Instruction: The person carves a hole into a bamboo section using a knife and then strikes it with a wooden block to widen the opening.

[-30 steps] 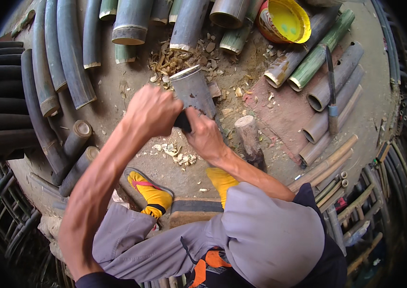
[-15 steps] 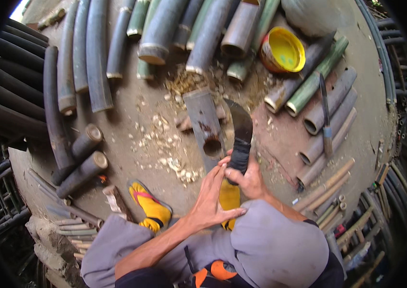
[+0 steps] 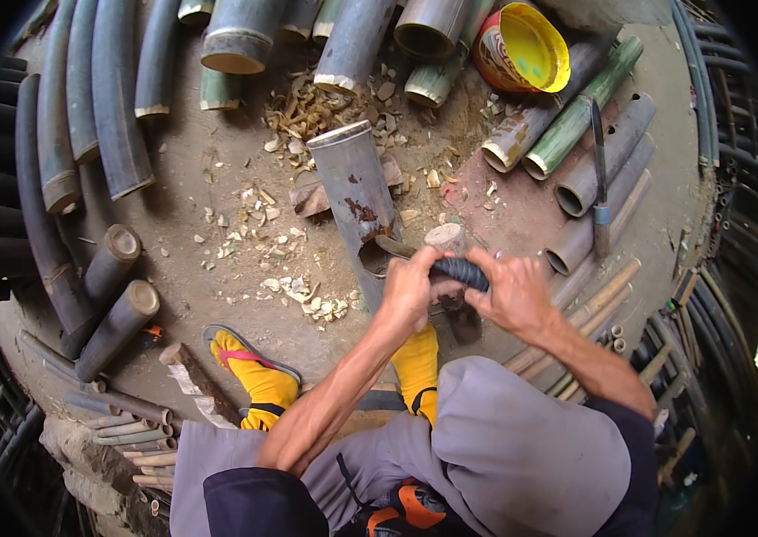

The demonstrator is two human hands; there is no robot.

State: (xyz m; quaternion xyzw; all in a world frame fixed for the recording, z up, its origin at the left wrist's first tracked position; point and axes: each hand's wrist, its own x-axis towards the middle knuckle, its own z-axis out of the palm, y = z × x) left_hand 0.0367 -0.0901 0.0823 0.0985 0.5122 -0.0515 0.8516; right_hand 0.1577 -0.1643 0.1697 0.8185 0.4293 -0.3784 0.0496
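Observation:
Both my hands are closed around a curved knife whose handle (image 3: 462, 271) is wrapped in black. My left hand (image 3: 408, 288) grips it near the blade, and my right hand (image 3: 515, 291) holds the butt end. The visible part of the blade (image 3: 391, 246) points into a hole in the side of a thick grey bamboo section (image 3: 349, 179); how deep its tip reaches is hidden. That bamboo lies slanting before my feet, its far end resting across a short brown piece (image 3: 309, 199). Just beyond the handle shows the pale round top of a wooden block (image 3: 444, 236).
Thick bamboo lengths (image 3: 119, 116) lie along the far and left sides. A yellow-lined bucket (image 3: 522, 49) stands far right, near a long tool with a blue band (image 3: 601, 215). Pale chips (image 3: 294, 286) litter the ground. My yellow-socked feet (image 3: 267, 380) are close by.
The knife has swung from pointing away to pointing left, into the bamboo's hole. My left hand has closed on it, and my right hand has moved out to the right. The view has shifted.

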